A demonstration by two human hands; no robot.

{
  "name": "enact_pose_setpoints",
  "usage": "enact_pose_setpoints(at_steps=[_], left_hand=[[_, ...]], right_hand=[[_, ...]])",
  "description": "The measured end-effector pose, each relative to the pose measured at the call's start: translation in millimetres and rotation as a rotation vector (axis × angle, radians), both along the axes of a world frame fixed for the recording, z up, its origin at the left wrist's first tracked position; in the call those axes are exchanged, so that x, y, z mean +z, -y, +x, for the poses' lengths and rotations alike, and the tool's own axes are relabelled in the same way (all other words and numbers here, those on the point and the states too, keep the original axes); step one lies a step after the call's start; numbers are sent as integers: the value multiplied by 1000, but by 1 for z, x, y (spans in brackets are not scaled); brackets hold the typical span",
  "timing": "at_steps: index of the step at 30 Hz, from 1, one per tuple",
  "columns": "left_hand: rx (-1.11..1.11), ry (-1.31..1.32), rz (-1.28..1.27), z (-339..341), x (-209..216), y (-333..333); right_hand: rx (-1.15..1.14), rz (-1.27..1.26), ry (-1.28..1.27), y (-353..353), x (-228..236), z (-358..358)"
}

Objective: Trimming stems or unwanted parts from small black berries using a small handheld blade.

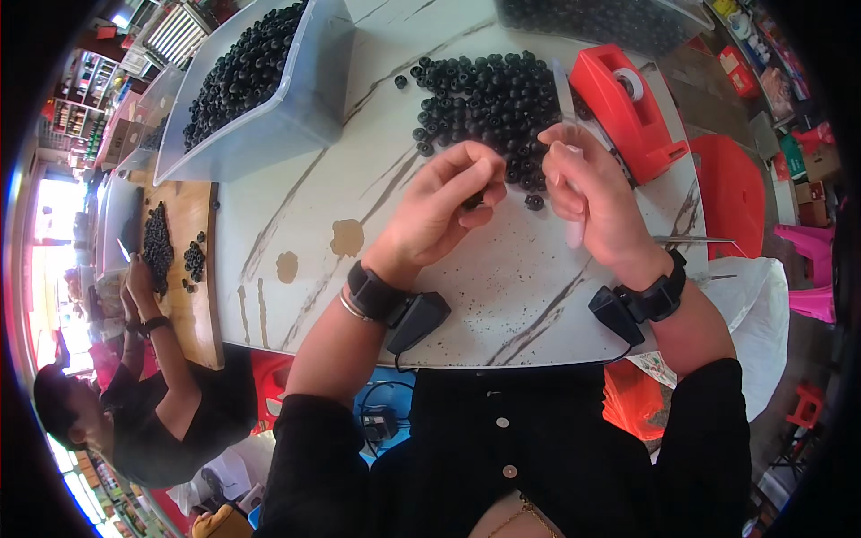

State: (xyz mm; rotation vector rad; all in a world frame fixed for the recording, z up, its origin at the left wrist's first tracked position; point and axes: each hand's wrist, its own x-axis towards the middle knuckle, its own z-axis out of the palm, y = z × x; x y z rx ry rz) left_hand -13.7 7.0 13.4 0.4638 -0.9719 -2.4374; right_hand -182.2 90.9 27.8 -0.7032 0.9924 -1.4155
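Observation:
Over the near middle of the marbled table (377,296), my left hand (439,202) is closed, thumb against the fingers, around a dark round piece (473,199) that looks like one of the black bead-like balls. Only a bit of it shows. A slim whitish knife-like tool (575,231) is gripped in my right hand (592,188); its pale upper part points away from me, past my fingers. A loose pile of black bead-like balls (489,99) lies just beyond both hands, and a single ball (534,203) sits between them. Dark specks are scattered on the table below.
A clear plastic tub (305,99) full of black balls stands at left; another tub (601,27) is at the far right. A red tape dispenser (628,112) stands beside the pile. Tweezers-like metal (695,239) lie at the right edge. At left, a co-worker (170,394) handles similar balls.

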Motion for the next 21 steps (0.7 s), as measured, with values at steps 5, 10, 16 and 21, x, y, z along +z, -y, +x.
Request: enact_pose_setpoints(at_steps=[5, 10, 16, 21], left_hand=[[8, 390, -674, -12, -9, -2], [36, 539, -1436, -18, -3, -8], [42, 597, -1540, -17, -8, -9], [7, 449, -1034, -12, -8, -7]], right_hand=[[-20, -30, -9, 0, -1, 0], [-24, -32, -18, 0, -2, 1], [-23, -19, -29, 0, -1, 2], [3, -35, -72, 0, -1, 0]])
